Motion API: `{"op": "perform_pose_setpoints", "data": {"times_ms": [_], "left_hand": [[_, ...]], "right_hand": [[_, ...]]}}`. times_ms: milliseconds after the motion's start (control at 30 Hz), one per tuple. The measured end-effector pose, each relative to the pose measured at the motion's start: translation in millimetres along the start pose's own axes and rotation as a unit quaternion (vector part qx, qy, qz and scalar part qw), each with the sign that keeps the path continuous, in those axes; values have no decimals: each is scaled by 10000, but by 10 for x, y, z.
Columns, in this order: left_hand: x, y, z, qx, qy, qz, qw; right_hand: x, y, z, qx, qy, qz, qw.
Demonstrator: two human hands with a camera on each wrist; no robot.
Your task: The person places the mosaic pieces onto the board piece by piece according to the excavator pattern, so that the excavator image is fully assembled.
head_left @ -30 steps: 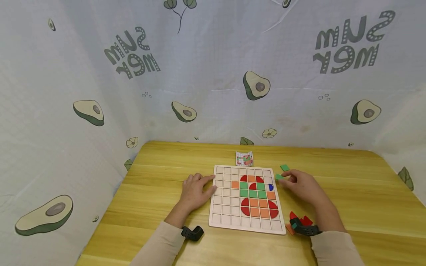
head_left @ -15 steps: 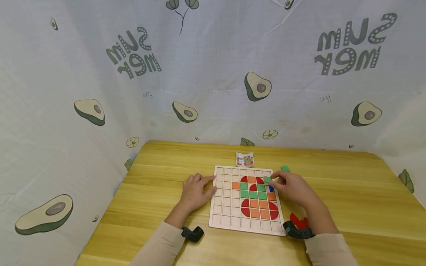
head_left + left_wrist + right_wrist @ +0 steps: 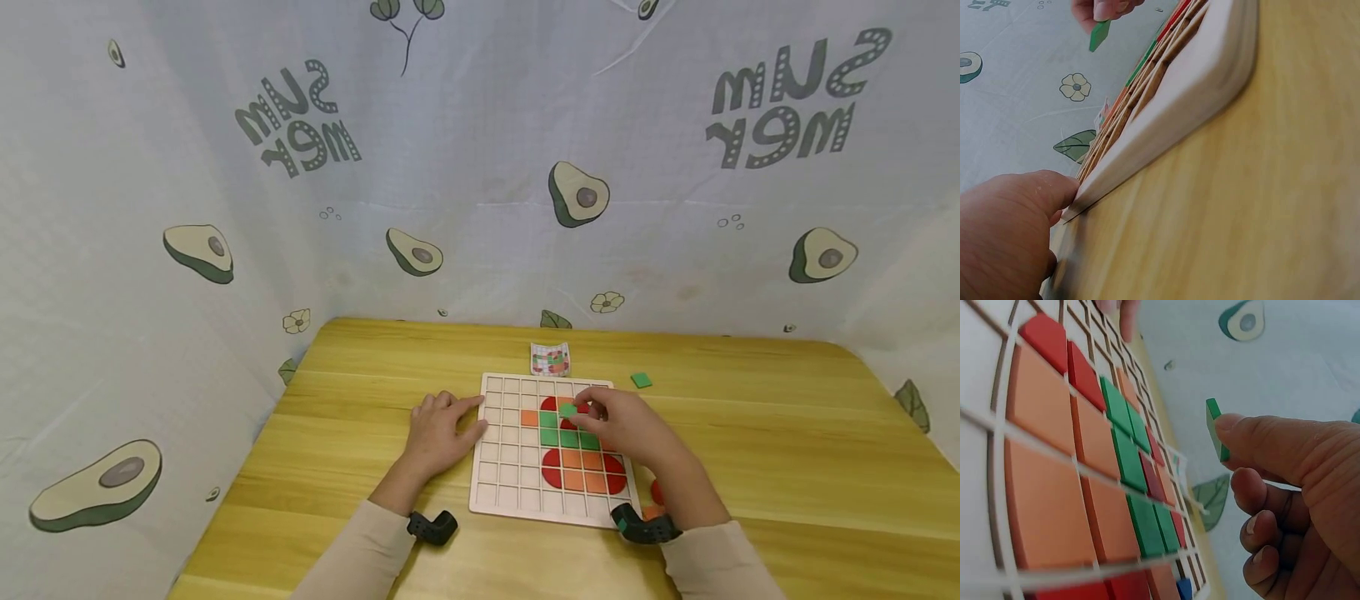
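My right hand (image 3: pixel 630 429) pinches a green square tile (image 3: pixel 567 411) between thumb and fingers, above the upper right part of a pale wooden grid board (image 3: pixel 508 497). In the right wrist view that tile (image 3: pixel 1215 430) is tilted and clear of the board, the other fingers curled below. My left hand (image 3: pixel 437 433) touches the board's left edge with thumb and forefinger; the left wrist view has the thumb (image 3: pixel 1041 187) against the edge. Orange squares (image 3: pixel 572 480), green squares (image 3: pixel 550 437) and red curved pieces (image 3: pixel 552 468) sit in the grid. My right hand covers some cells.
Behind the board stands a small curled pattern card (image 3: pixel 550 360). One loose green tile (image 3: pixel 641 380) lies at the back right. Red pieces (image 3: pixel 657 492) and an orange piece (image 3: pixel 653 512) lie right of the board, partly behind my right forearm. A printed cloth hangs behind the table.
My right hand has carried the green tile leftward from the table beside the board to over the grid. My left hand has stayed at the board's edge.
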State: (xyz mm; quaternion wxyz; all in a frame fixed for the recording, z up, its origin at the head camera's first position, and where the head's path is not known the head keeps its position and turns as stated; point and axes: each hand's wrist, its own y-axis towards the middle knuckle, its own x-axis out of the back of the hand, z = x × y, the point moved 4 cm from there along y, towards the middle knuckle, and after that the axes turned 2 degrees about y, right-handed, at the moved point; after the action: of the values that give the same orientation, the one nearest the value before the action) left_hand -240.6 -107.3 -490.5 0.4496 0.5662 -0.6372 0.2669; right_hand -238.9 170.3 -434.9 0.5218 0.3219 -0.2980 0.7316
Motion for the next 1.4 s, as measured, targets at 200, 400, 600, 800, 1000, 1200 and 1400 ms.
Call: {"op": "perform_pose_setpoints", "data": {"times_ms": [200, 400, 600, 800, 1000, 1200, 1400], "left_hand": [[-9, -9, 11, -6, 0, 1, 10000], [-3, 1, 10, -40, 44, -4, 10000], [5, -3, 26, -14, 80, 19, 10000], [-10, -1, 28, -25, 56, 18, 10000], [-21, 22, 24, -63, 120, 32, 9999], [-23, 26, 28, -83, 110, 25, 9999], [-26, 20, 36, -74, 120, 29, 9999]], "right_hand": [[-149, 57, 273, 549, -35, 125, 9984], [-286, 146, 444, 688, -44, 79, 9976], [-481, 306, 430, 359, -59, -26, 9993], [-634, 414, 442, -17, -230, -51, 9997], [-641, 426, 468, -79, -409, -155, 9990], [-624, 404, 484, -43, -317, -109, 9994], [-500, 341, 497, 35, -10, -40, 10000]]}}
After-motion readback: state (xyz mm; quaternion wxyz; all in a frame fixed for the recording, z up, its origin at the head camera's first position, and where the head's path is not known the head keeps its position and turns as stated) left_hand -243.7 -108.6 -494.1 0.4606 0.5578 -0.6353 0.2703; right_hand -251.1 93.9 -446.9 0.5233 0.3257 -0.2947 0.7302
